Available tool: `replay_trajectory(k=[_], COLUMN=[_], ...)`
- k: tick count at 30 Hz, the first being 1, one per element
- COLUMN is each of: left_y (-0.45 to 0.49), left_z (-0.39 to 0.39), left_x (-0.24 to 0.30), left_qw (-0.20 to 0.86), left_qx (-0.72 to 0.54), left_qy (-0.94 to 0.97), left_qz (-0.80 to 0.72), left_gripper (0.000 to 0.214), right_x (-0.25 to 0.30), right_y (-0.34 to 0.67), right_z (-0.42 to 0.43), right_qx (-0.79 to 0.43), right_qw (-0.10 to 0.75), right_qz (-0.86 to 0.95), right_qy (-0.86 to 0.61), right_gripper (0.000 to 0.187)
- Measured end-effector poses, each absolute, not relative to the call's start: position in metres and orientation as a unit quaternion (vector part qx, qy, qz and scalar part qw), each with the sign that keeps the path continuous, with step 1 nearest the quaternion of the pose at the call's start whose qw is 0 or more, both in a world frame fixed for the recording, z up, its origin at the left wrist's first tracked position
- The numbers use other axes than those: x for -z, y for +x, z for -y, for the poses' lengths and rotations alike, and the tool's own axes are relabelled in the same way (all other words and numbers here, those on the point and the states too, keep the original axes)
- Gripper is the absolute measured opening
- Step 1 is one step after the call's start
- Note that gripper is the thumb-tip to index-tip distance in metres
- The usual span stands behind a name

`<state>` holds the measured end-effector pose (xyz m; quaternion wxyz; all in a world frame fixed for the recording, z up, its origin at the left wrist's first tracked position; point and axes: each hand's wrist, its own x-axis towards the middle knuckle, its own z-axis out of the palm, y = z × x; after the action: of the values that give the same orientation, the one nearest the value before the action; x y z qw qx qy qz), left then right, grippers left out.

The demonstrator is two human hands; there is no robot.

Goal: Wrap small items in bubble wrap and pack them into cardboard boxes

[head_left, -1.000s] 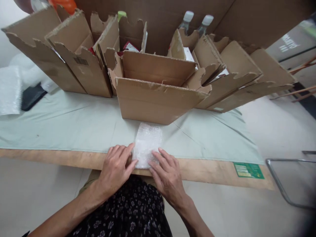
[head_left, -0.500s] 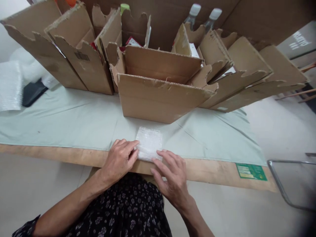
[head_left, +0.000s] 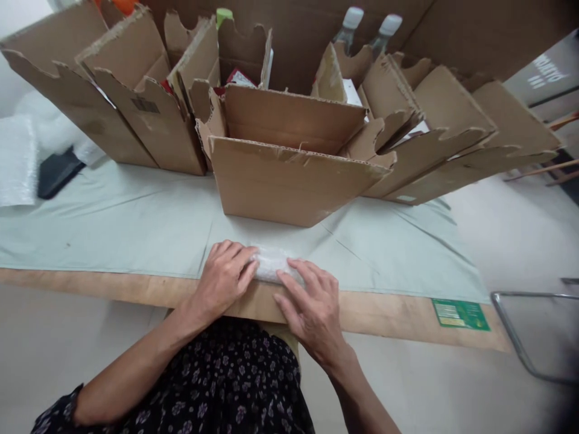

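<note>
A small roll of white bubble wrap [head_left: 272,264] lies on the pale green cloth [head_left: 136,223] near the table's wooden front edge. My left hand [head_left: 223,277] lies on its left end with fingers curved over it. My right hand [head_left: 312,307] presses on its right end, fingers together on top. Most of the roll is covered by the two hands. Just behind stands an open cardboard box [head_left: 289,175] with its flaps up.
More open cardboard boxes [head_left: 136,102] line the back of the table, some with bottles [head_left: 348,30] showing. A black object [head_left: 56,172] and bubble wrap sheets [head_left: 18,160] lie at far left. A green sticker [head_left: 460,314] marks the table edge; a metal frame [head_left: 520,337] stands at right.
The flat bubble wrap sheet has been rolled away from me into a short roll. Both hands have moved forward with it.
</note>
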<state>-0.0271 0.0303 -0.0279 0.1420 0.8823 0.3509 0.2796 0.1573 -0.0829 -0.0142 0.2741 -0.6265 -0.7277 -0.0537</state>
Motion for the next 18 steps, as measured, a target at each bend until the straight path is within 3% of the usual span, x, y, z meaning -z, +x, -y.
replay_trajectory(k=[4, 11, 15, 18], left_y=[-0.029, -0.035, -0.025, -0.021], left_z=[-0.032, 0.012, 0.011, 0.010], left_x=[0.026, 0.018, 0.021, 0.021], left_qw=[0.222, 0.576, 0.561, 0.452], left_qx=[-0.314, -0.340, -0.351, -0.339], left_qy=[0.826, 0.591, 0.630, 0.740], left_qz=[-0.411, -0.451, -0.406, -0.366], left_gripper=[0.027, 0.062, 0.061, 0.072], right_x=[0.021, 0.020, 0.004, -0.009], right_y=[0.160, 0.152, 0.158, 0.175], right_z=[0.067, 0.066, 0.082, 0.090], right_qx=[0.030, -0.110, -0.182, -0.220], right_qw=[0.238, 0.423, 0.406, 0.385], right_qz=[0.736, 0.637, 0.664, 0.661], right_qy=[-0.633, -0.635, -0.601, -0.605], right_gripper=[0.023, 0.019, 0.014, 0.030])
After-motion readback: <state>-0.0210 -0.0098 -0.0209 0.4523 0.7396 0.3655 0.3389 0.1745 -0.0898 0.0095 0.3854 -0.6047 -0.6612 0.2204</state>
